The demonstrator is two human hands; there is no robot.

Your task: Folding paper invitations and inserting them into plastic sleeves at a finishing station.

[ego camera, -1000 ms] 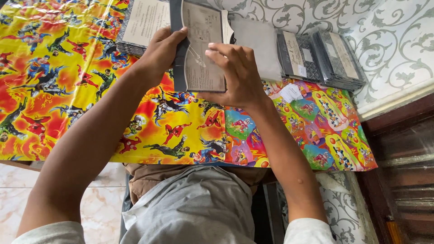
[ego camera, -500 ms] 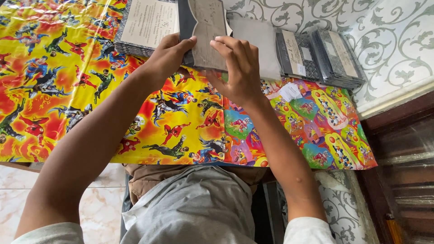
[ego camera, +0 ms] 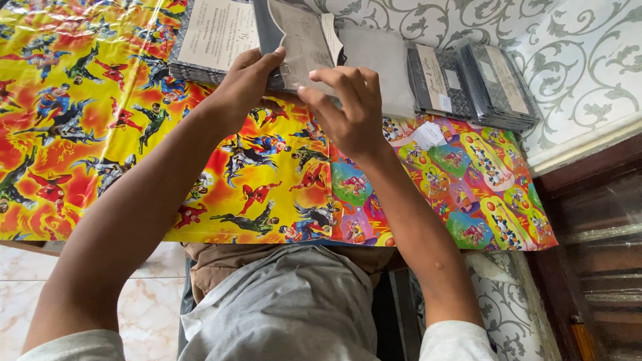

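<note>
Card stack [ego camera: 214,37] – top cut off; print too small.

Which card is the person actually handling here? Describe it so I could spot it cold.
Start at the bright comic-print table cover and go to its far edge, where dark grey cards lie in stacks. The card is the one lifted between the left hand and right hand. Unlike the left stack and right stacks, it is off the table and folded open.
</note>
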